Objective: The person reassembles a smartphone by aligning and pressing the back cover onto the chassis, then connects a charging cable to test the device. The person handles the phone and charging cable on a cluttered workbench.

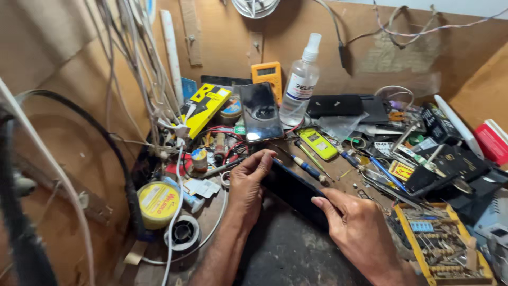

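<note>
So: cluttered wooden bench (328, 182), dark phone (296, 193) lying tilted near its front edge, clamped between both hands. Left hand (248, 185) has fingers curled together over the phone's top end; right hand (360, 228) pinches the lower edge, thumb on top. I'd keep the grip on the edges, pressure even, no flex on the glass. Second phone (260, 112) leans upright behind. Packages: clear spray bottle (300, 85) with white label at the back wall, long yellow-black box (205, 106) to its left, round yellow tin (157, 203) far left, small yellow-green pack (317, 143) mid-bench.
</note>
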Tool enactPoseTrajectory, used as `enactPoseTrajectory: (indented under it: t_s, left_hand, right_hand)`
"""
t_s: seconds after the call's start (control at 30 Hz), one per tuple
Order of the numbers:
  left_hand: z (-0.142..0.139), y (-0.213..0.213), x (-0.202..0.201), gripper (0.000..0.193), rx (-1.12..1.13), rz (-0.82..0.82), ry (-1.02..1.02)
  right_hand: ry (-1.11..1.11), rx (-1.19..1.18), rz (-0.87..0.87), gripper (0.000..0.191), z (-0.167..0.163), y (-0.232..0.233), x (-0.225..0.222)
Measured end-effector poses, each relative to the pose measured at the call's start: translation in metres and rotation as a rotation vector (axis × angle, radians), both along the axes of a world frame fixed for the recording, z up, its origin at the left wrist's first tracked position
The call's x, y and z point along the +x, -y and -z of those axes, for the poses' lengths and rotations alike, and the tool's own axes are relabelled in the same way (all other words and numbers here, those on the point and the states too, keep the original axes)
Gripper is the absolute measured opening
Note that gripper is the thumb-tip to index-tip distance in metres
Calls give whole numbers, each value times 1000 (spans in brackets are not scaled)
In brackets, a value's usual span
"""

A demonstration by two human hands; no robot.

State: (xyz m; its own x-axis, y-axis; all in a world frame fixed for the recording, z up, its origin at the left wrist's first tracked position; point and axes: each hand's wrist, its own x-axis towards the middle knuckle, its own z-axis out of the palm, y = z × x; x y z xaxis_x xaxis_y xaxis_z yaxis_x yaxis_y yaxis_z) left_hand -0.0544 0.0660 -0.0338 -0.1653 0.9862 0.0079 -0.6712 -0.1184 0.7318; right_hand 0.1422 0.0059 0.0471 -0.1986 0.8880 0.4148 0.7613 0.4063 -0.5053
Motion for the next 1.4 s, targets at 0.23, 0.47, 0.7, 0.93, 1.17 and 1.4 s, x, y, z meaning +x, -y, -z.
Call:
enactPoseTrajectory:
  t_s: [0.23,0.47,0.7,0.93,1.17,1.4]
  left_hand:
    - [1,2,4,22,22,1,-16]
    - [1,3,0,20,16,25,75]
    - [4,2,2,23,14,8,9]
    - [5,0,6,25,30,-20,10]
    - [6,1,0,24,47,-14,58]
    - [14,-6,7,24,61,-59,17]
  right_hand:
    - [107,-28,-91,22,-12,-11,-14]
    - [141,-62,-57,21,-12,-14,-23]
    - [248,-28,-119,25,-13,-25,-39]
    - [354,27,-134,26,-14,-42,-64]
    - [290,-45,-165,19,-17,-30,-43]
    - [-54,95,-34,23,10,14,15]
